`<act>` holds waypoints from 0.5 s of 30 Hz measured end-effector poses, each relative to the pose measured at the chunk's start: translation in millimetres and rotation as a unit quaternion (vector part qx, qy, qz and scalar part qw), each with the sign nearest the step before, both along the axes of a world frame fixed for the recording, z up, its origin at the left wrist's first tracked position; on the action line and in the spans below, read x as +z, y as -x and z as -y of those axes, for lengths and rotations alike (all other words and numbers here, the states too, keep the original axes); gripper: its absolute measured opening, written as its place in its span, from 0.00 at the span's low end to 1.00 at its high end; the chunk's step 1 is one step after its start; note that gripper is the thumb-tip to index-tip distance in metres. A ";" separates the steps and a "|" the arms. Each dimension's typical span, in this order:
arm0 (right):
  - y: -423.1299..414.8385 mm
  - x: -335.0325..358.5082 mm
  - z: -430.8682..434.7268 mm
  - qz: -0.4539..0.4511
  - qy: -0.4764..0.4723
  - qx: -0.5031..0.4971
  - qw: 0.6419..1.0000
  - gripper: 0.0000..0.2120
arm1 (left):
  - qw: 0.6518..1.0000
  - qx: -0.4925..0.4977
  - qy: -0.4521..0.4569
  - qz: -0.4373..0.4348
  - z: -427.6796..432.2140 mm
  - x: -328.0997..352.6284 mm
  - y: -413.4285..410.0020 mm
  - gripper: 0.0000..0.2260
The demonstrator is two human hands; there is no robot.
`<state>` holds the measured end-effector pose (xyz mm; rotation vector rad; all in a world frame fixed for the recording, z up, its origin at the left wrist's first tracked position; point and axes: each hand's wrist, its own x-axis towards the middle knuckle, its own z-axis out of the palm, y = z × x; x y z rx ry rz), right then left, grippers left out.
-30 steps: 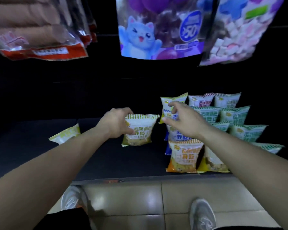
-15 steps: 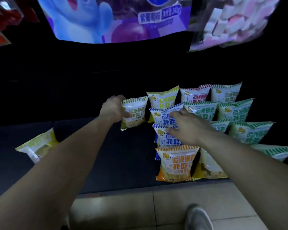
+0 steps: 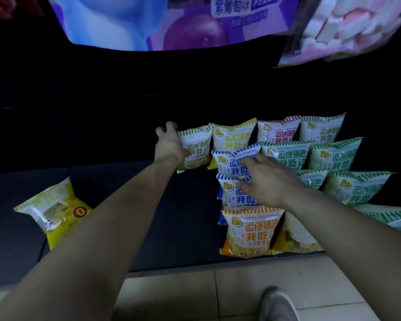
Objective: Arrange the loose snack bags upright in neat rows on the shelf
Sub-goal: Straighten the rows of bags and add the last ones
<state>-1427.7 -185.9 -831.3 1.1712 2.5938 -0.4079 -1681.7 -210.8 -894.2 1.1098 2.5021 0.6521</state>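
Since a moment ago my left hand (image 3: 169, 144) has carried the olive bag (image 3: 196, 148) back to the rear of the shelf (image 3: 148, 216), where it now stands upright just left of the yellow bag (image 3: 233, 140). My fingers are spread against its left side, thumb across the lower front, steadying more than squeezing; the film is glossy and puffed, with a striped crimped top seal. My right hand (image 3: 266, 179) has slid down and lies flat, fingers open and slightly curled, over the two blue bags (image 3: 232, 161), which dent softly under it. Before them stands an orange bag (image 3: 250, 230), shiny and pillow-shaped, at the shelf's front edge. To the right, green bags (image 3: 336, 156) sit in stepped rows, each overlapping the one behind; a red bag (image 3: 278, 130) is in the back row. One loose bag (image 3: 53, 212), yellow with a clear window, lies flat and askew at the far left, well apart from the rows. Matte dark shelf, pale tiled floor (image 3: 195, 295) below.
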 end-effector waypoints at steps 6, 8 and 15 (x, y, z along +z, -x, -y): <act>16.3 18.7 13.7 -0.027 -0.023 0.008 0.999 0.30 | 0.999 -0.024 0.023 -0.013 36.4 23.2 5.4 0.41; 31.1 27.1 24.6 -0.036 -0.030 0.023 0.999 0.30 | 0.999 -0.029 0.045 -0.005 62.9 37.4 12.6 0.41; 102.7 60.7 92.7 -0.082 -0.030 0.086 0.992 0.29 | 0.981 -0.097 0.166 -0.034 204.2 109.0 53.2 0.36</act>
